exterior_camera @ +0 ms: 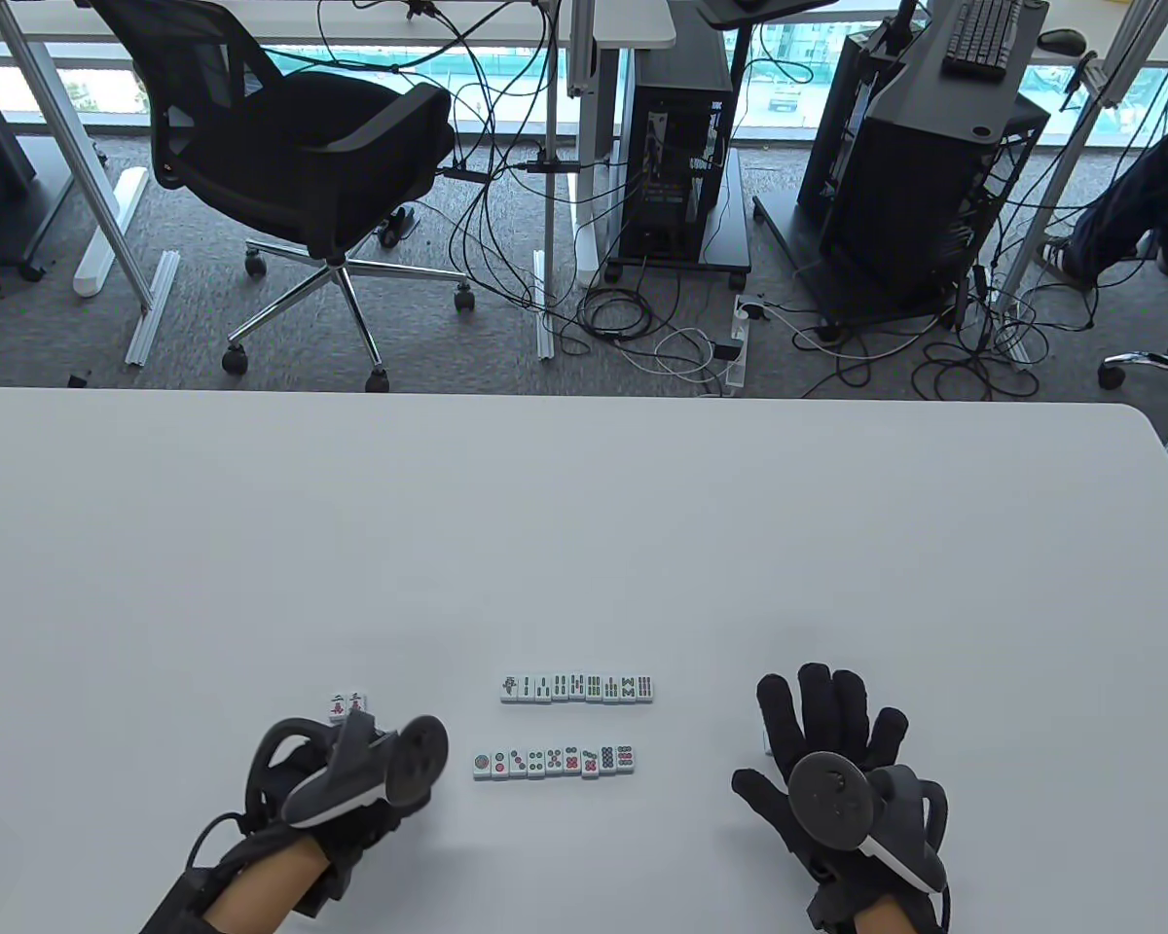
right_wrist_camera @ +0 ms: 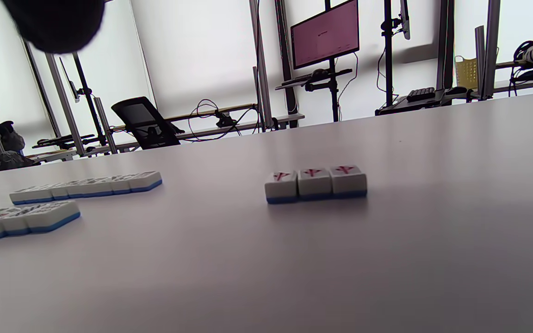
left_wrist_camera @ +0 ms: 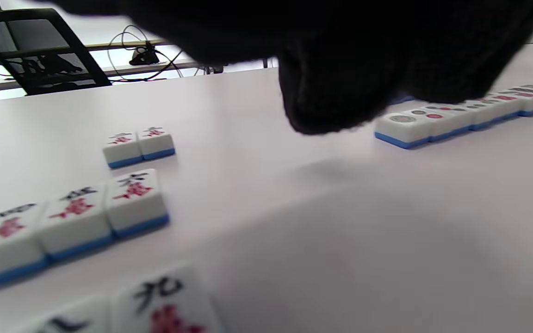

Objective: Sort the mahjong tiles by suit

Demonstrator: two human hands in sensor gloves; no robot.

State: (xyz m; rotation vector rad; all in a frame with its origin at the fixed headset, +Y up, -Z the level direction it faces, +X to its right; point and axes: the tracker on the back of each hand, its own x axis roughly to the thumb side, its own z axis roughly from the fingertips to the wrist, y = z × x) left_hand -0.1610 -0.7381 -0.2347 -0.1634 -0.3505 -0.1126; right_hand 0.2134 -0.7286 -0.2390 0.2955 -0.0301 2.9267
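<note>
Two tile rows [exterior_camera: 577,687] are laid on the white table [exterior_camera: 584,525]; nine [exterior_camera: 577,687] and eight [exterior_camera: 555,762] tiles are counted. The right hand [exterior_camera: 827,754] is spread flat, nothing held; the left hand's [exterior_camera: 336,778] grip cannot be told.

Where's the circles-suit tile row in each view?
Table view: circles row, nearer of the two centre rows, between the hands.
Left wrist view: circles row, upper right, partly behind the gloved fingers.
Right wrist view: circles row, far left, nearer row, cut off by the edge.
Shared landmark: black office chair.
</note>
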